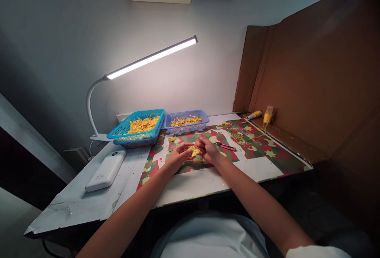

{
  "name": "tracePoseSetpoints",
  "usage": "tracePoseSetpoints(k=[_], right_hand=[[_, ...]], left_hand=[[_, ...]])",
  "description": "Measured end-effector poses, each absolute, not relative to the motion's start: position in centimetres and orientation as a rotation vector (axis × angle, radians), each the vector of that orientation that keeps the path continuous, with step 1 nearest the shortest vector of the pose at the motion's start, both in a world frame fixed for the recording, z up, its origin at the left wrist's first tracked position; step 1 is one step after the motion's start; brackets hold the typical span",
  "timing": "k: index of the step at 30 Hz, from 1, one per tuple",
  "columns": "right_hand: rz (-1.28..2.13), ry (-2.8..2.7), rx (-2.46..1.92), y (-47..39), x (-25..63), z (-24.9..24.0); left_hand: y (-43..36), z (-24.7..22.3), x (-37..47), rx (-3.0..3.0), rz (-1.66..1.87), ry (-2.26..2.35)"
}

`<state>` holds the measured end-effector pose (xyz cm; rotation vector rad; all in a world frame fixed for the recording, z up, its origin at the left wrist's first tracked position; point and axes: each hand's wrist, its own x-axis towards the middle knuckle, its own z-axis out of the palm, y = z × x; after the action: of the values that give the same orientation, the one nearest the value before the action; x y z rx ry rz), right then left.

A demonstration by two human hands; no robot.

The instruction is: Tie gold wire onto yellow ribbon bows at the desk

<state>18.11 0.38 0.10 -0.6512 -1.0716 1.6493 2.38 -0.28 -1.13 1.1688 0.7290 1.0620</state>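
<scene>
Over the patterned sheet, my left hand pinches a small yellow petal-shaped piece, perhaps a fabric flower, between thumb and fingers. Close beside it, my right hand is closed with its fingers curled together at the piece's right side. What those fingers grip is too small to make out. A red-handled slim tool lies on the sheet just right of my right hand, its tip partly hidden. Another small yellow piece rests behind my left hand.
A blue basket and a purple basket hold yellow pieces at the back. A lit lamp reaches over from the left. The white power bank lies left. Yellow thread spools stand by the cardboard wall; loose yellow threads lie nearby.
</scene>
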Motion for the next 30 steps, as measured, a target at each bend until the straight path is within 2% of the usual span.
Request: tracePoseSetpoints(k=[9,30], right_hand=[[1.402,-1.489,-0.678,-0.4,19.1,0.1],[0.985,-1.743,-0.773,0.0,19.0,-0.9]], left_hand=[[0.1,-1.2,1.8,1.384,1.171,0.787],[0.5,-1.5,1.7,1.326,1.158,0.835]])
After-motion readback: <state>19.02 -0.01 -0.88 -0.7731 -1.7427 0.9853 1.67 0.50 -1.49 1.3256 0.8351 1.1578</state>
